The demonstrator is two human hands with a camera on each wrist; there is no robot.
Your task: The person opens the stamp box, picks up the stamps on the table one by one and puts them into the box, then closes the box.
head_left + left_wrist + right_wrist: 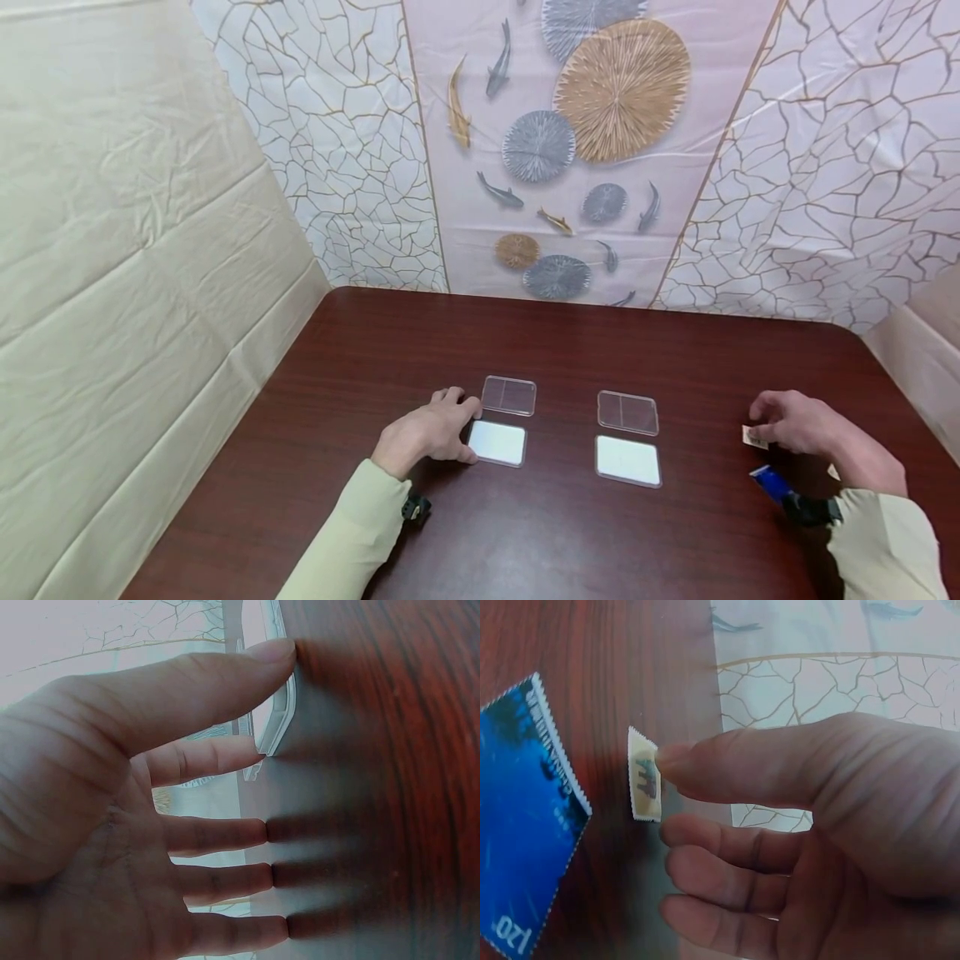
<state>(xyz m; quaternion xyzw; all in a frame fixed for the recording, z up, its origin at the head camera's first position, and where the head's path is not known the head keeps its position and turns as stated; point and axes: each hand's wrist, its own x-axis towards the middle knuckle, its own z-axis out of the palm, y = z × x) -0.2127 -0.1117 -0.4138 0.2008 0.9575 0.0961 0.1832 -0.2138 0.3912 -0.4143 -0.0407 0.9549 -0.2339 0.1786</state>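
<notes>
My left hand (435, 429) rests on the table at the left end of a shallow clear plastic case (498, 442) with a white inside. Thumb and forefinger lie on either side of that case, also seen edge-on in the left wrist view; the other fingertips touch the wood. At the right, my right hand (806, 429) pinches a small cream stamp (645, 776) with a dark figure and perforated edges. Its forefinger is hidden behind the thumb in the right wrist view. Closer to the wrist lies a larger blue stamp (532, 817) marked 120.
A clear lid (508, 396) lies just behind the left case. Another white-filled case (628, 461) and its clear lid (627, 413) lie mid-table. A pale scrap (834, 472) peeks out by my right wrist. Patterned cloth (555, 150) hangs behind the dark wooden table (555, 542).
</notes>
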